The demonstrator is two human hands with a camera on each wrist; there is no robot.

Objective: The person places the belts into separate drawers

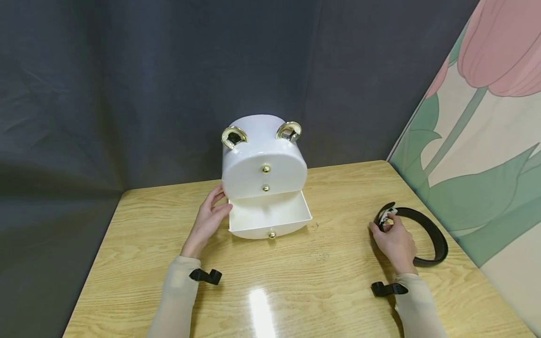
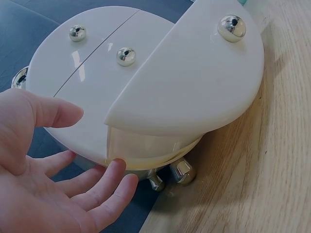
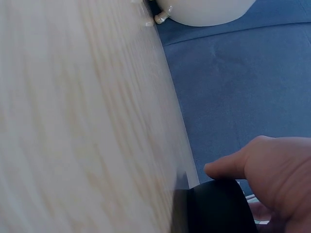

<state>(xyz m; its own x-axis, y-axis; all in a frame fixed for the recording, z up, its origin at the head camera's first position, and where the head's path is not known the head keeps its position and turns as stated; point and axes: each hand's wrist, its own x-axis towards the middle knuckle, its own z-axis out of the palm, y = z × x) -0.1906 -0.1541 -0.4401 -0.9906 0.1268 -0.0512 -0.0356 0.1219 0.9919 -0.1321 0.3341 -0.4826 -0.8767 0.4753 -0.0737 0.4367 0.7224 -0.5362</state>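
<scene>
A rounded white drawer box [image 1: 262,141] with gold ear-shaped trims stands toward the back of the table. Its lowest drawer [image 1: 268,211] is pulled out, and the inside is bare. My left hand [image 1: 206,224] is at the left side of the box, fingers spread and loosely bent. In the left wrist view, those fingertips [image 2: 116,167] are right by the side of the pulled-out drawer, gripping nothing. On the right, my right hand [image 1: 396,241] grips a looped black belt [image 1: 437,241] near its silvery buckle [image 1: 386,214]. The right wrist view shows the thumb on the black strap [image 3: 218,204].
The wooden table [image 1: 143,244] runs back to a dark curtain [image 1: 177,94]. A wall with painted flowers [image 1: 498,197] borders its right edge, close to the belt. Small round gold knobs [image 1: 266,169] stick out from the box front.
</scene>
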